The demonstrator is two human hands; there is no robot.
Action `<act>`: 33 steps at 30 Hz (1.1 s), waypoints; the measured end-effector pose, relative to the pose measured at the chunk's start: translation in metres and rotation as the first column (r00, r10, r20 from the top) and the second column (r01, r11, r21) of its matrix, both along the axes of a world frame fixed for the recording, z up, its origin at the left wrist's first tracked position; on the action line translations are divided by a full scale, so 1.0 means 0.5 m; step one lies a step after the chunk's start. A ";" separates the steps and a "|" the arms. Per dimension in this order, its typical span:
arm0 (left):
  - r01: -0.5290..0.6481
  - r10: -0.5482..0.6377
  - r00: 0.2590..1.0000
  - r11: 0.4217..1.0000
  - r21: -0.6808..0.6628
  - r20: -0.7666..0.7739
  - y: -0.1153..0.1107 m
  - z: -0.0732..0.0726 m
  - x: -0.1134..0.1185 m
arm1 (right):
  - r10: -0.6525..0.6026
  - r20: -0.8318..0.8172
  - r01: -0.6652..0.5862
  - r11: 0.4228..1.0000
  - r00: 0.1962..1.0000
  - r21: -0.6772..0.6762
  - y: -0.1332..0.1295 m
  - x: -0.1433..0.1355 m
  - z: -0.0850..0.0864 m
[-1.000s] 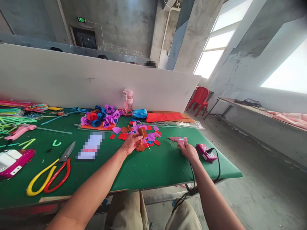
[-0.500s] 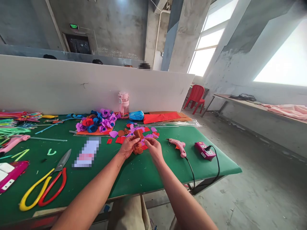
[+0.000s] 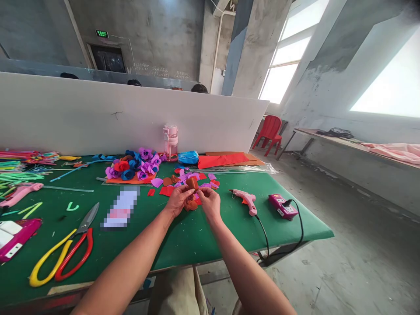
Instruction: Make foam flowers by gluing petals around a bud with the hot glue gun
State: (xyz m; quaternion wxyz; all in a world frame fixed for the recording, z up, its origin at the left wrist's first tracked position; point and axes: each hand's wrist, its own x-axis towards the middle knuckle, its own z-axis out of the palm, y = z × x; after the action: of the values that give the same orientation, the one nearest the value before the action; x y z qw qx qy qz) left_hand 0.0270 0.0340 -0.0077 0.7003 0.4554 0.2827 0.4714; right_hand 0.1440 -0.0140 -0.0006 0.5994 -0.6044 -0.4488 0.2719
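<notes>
Both hands meet over the green table. My left hand [image 3: 178, 200] is closed on a brown paper petal [image 3: 192, 183], its fingertips at the petal's left side. From the other side, my right hand [image 3: 210, 202] pinches the same petal's edge. Just below the fingers lies a brown paper piece [image 3: 190, 204], partly hidden; I cannot tell whether it is joined to the petal. Purple petals [image 3: 156, 182], red ones and brown ones are scattered behind my hands. A pile of finished paper flowers [image 3: 144, 166] in purple, blue and red sits farther left.
To the right are a pink glue gun [image 3: 245, 200] and a magenta power strip [image 3: 282, 206] with a black cable. Open scissors [image 3: 74, 240] lie at left. A pink bottle [image 3: 171, 142] and blue pouch [image 3: 188, 157] stand near the white partition [image 3: 131, 116].
My right fingers have come closer to my left ones and now touch the brown petal's edge. The whole view has shifted slightly.
</notes>
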 end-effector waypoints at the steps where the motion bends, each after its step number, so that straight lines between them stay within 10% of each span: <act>1: -0.007 0.007 1.000 1.000 0.000 0.000 0.000 0.000 0.001 | -0.004 0.032 0.004 1.000 0.999 0.008 -0.003 -0.002 0.001; 10: -0.042 0.042 0.999 0.999 -0.019 -0.010 0.001 0.000 0.005 | -0.096 0.438 0.032 0.988 0.894 0.151 -0.026 -0.013 0.008; 33: -0.021 0.021 1.000 0.996 -0.086 0.000 -0.010 0.011 0.007 | 0.105 -0.199 -0.089 0.992 0.974 0.090 0.001 -0.008 -0.021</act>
State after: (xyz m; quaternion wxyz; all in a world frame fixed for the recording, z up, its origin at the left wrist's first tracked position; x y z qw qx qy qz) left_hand 0.0303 0.0292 -0.0023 0.7143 0.4217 0.3072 0.4665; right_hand 0.1402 -0.0133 -0.0112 0.6519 -0.5263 -0.4248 0.3429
